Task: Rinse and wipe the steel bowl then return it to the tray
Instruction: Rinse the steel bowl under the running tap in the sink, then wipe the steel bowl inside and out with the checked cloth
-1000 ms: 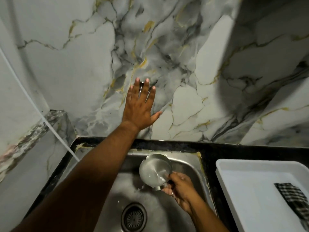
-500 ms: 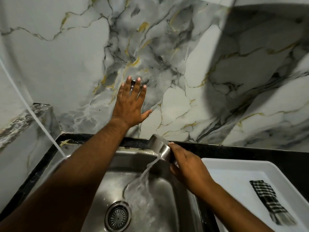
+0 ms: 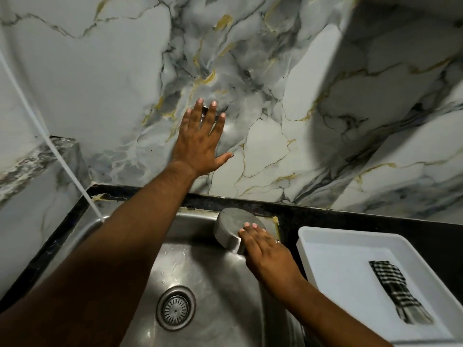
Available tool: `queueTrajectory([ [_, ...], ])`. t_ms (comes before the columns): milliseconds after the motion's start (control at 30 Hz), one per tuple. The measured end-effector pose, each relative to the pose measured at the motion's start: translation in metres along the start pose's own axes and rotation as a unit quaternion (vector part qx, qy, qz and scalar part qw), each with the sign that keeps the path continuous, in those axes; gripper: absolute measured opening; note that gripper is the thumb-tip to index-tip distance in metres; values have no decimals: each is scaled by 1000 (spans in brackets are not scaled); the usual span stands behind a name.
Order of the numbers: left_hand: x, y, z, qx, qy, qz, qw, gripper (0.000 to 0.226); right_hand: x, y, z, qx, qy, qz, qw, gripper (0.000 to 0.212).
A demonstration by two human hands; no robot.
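While the left hand lies flat and released over the tap lever, the right hand's grip grasps the steel bowl, upturned above the sink to drain, beside the tray holding the cloth.

No text, label, brand, number or sign can be read anywhere in view.
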State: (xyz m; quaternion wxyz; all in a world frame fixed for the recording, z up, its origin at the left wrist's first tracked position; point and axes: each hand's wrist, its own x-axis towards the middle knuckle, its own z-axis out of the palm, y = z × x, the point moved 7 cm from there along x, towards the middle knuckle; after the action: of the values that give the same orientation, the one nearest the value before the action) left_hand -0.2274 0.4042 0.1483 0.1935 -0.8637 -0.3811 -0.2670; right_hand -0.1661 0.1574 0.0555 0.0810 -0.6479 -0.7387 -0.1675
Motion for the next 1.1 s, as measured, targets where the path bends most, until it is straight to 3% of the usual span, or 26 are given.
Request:
queueTrajectory([
  [67,0,-3,-7,-23,-22,-37,999,100,-1,19,-5,186,2,151,971,50],
  [100,-5,-2,-13,-52,-24,-65,996,98,-7,31,-5,304,8,242,921,42],
  [167,-26,12,-26,-154,-5,-126,980,89,-27,53,-4,526,55,395,751,27],
  [233,-63,40,-32,-318,21,-193,928,79,-48,61,0,675,92,465,566,14],
  [267,-83,57,-29,-414,12,-232,880,77,-55,62,-3,727,107,469,490,14],
  [300,-104,78,-22,-511,-19,-277,814,78,-65,65,-9,758,124,468,437,19],
  [367,-141,126,-5,-668,-132,-372,631,82,-83,73,-16,776,146,481,381,21],
  [433,-166,182,2,-746,-244,-409,465,76,-103,82,-19,778,143,493,362,14],
  [467,-170,204,0,-762,-268,-415,419,68,-113,87,-20,779,139,494,360,14],
  [500,-169,221,-3,-766,-269,-425,399,58,-123,94,-20,781,136,493,358,14],
  [567,-161,244,-9,-755,-245,-450,409,38,-141,110,-22,786,126,487,360,19],
  [600,-157,257,-12,-745,-238,-461,418,32,-152,123,-23,779,120,486,378,24],
  [633,-153,271,-14,-738,-234,-469,424,29,-165,141,-24,758,115,488,417,30],
  [667,-149,284,-16,-734,-231,-476,425,27,-180,164,-25,716,109,495,480,37],
  [733,-143,309,-16,-731,-231,-484,421,28,-212,217,-28,562,95,517,639,56],
  [800,-138,336,-14,-730,-234,-496,409,31,-241,272,-23,397,61,503,765,72],
  [867,-136,356,-11,-726,-231,-516,390,34,-262,314,2,258,-35,457,850,79],
  [967,-135,380,0,-705,-220,-545,396,32,-288,360,57,135,-172,370,903,82],
  [1100,-137,387,8,-682,-209,-555,427,31,-304,378,112,127,-249,318,906,83],
])
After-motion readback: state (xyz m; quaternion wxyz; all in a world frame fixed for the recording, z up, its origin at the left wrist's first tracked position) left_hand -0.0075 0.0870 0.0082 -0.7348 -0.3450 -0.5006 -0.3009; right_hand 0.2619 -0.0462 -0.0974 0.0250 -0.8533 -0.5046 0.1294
